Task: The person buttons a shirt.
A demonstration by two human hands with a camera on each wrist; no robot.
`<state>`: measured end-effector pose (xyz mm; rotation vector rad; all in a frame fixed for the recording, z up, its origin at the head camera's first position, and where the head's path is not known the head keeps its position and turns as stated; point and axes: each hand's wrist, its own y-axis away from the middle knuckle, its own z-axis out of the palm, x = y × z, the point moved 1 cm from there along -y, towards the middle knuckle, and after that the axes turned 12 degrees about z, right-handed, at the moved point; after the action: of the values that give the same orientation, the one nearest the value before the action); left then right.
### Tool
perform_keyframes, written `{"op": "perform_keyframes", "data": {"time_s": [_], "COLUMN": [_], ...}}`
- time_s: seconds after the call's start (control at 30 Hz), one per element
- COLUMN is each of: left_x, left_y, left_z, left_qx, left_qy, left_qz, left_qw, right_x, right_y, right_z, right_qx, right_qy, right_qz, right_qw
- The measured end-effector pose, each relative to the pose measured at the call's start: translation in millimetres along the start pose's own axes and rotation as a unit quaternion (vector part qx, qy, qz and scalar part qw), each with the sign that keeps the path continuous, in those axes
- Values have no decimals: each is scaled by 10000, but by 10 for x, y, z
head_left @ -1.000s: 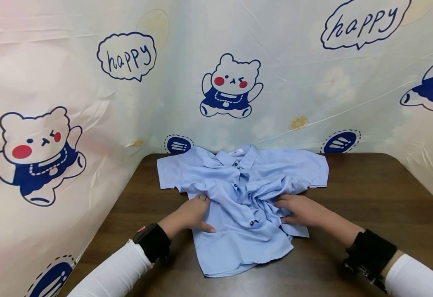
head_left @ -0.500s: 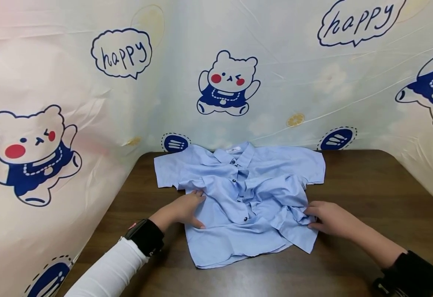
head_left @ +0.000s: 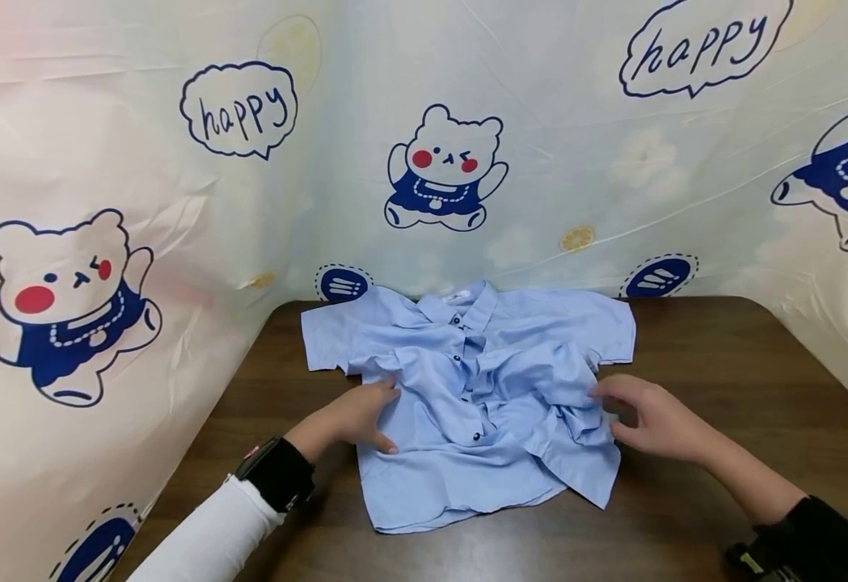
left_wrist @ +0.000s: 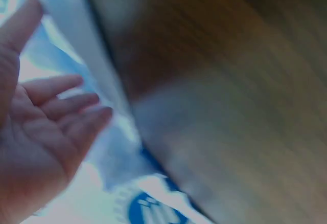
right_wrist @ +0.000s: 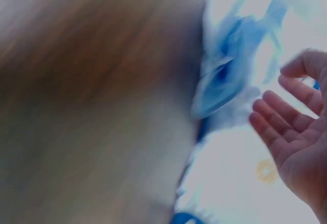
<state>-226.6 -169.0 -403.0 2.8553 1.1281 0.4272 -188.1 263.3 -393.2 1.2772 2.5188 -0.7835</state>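
A light blue short-sleeved shirt (head_left: pixel 453 477) with dark buttons lies face up, collar at the far side. Its front is wrinkled, most of all on the right, where a lower corner sticks out. My left hand (head_left: pixel 362 414) rests at the shirt's left side with thumb and fingers spread; in the left wrist view the fingers of that hand (left_wrist: pixel 48 127) are extended. At the opposite side, my right hand (head_left: pixel 656 416) has thumb and fingers apart by the bunched edge. In the right wrist view this hand (right_wrist: pixel 301 132) has loosely bent fingers and holds nothing.
The shirt lies on a dark brown wooden table (head_left: pixel 744 388) with rounded far corners. A pale curtain (head_left: pixel 554 145) printed with bears and "happy" bubbles hangs behind it and along both sides. Both wrist views are blurred.
My right hand has moved right from the shirt's middle, and the right front panel now lies further out. Its fingers have since parted from the cloth's edge. My left hand has shifted slightly left.
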Motion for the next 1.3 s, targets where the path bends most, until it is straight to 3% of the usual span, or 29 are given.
{"op": "perform_keyframes", "data": {"time_s": [0.17,0.3,0.53,0.77,0.93,1.07,1.2,1.3], "left_x": [326,448,359,259,231,230,227,226], "left_y": [5,-46,-61,-21,26,59,67,66], "left_z": [-21,51,126,102,90,86,91,95], "left_qx": [271,-65,-704,-887,-869,-810,-745,-844], "left_qy": [-727,-820,-515,-213,-5,144,237,295], "left_qz": [-131,-295,-553,-437,-304,-213,-171,-229], "left_qw": [9969,9962,9947,9949,9958,9964,9968,9957], "right_x": [-230,-267,-105,41,49,-4,-63,-112], "right_y": [-218,-374,-474,-360,-119,56,140,155], "right_z": [76,216,375,309,241,212,216,192], "right_qx": [88,-566,-1758,-2440,-2678,-2670,-2653,-2801], "right_qy": [80,506,1303,1350,1096,1057,1101,1048], "right_qz": [-849,-1001,-14,1064,1574,1652,1768,1924], "right_qw": [9963,9921,9758,9544,9442,9435,9414,9346]}}
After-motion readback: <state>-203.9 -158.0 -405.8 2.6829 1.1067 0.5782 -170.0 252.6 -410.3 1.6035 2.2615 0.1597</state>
